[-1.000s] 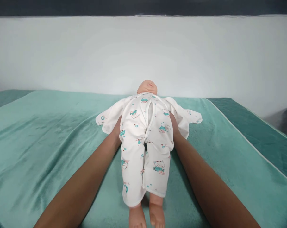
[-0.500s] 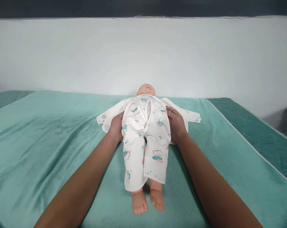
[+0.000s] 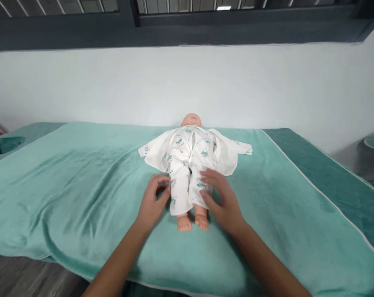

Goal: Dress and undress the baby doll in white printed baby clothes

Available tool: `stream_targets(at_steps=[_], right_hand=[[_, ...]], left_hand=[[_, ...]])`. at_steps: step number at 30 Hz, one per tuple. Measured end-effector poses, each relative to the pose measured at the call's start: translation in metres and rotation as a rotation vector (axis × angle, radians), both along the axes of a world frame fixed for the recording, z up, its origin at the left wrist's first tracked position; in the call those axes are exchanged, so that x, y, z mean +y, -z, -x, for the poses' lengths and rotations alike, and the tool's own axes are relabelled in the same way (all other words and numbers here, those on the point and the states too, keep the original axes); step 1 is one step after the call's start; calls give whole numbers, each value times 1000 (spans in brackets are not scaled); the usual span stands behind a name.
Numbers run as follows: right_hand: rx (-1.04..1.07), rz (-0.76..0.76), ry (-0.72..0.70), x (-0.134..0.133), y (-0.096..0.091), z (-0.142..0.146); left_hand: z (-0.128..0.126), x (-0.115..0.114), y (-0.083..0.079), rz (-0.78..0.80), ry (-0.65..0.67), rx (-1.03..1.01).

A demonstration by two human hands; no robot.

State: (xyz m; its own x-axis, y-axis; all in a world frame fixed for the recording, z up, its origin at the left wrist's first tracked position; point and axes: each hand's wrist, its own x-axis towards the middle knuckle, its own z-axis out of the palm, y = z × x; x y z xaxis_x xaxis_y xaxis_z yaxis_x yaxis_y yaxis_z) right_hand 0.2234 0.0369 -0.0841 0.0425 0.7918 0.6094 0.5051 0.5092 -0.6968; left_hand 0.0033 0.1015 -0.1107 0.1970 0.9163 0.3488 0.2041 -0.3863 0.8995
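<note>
A baby doll (image 3: 191,120) lies on its back, feet toward me, in white printed trousers (image 3: 181,165) with an open slit at the crotch. A white shirt (image 3: 226,154) spreads out on both sides of it, its sleeves stretched sideways. Beside the trouser leg at the left is my left hand (image 3: 157,196), fingers curved and apart, the tips at the cloth's edge. My right hand (image 3: 222,198) is over the other leg's outer side with fingers spread; whether it touches the cloth I cannot tell. Both bare feet (image 3: 193,222) stick out below the cuffs.
A light green blanket (image 3: 90,177) with some folds covers the bed, over a darker green cover (image 3: 323,169) at the right. Behind the doll rises a white wall (image 3: 112,86) below a dark window frame (image 3: 236,29). Grey floor (image 3: 26,276) shows at the lower left.
Both hands have left the doll's hips and come down toward the lower trouser legs. The view has tilted up and drawn back, showing the window bars and the bed's front edge.
</note>
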Motion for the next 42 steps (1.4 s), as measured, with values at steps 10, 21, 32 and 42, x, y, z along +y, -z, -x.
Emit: stream_targets(at_steps=[10, 21, 32, 42], right_hand=[[-313, 389, -68, -24, -32, 23], [-420, 410, 82, -43, -47, 61], [-325, 443, 177, -35, -41, 64], [-462, 149, 193, -71, -21, 62]], left_hand=[[8, -55, 6, -9, 93, 224], [4, -71, -22, 149, 56, -164], [6, -75, -27, 60, 92, -143], [29, -95, 2, 14, -56, -10]])
